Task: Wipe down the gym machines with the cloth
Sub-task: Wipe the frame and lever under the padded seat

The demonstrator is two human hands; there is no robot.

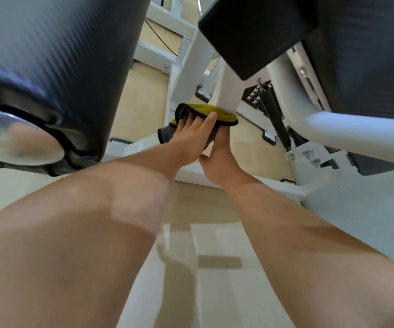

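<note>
A yellow cloth (pixel 224 115) with a black hem and a grey reverse side lies bunched against the foot of a white machine post (pixel 229 91), low under the gym machine. My left hand (pixel 191 138) presses on the cloth with straight fingers spread over it. Just beneath and to the right, my right hand (pixel 219 162) reaches up to the cloth's lower edge. Its visible fingers are straight and touch the cloth, and the rest of them are hidden behind my left hand.
A black padded roller (pixel 49 55) with a chrome end cap (pixel 18 136) hangs close at the left. A black pad (pixel 257 31) and a white frame tube (pixel 356 126) crowd the right. A black spring rod (pixel 274 114) and bolts (pixel 307 155) sit nearby, over a pale wooden floor (pixel 141 100).
</note>
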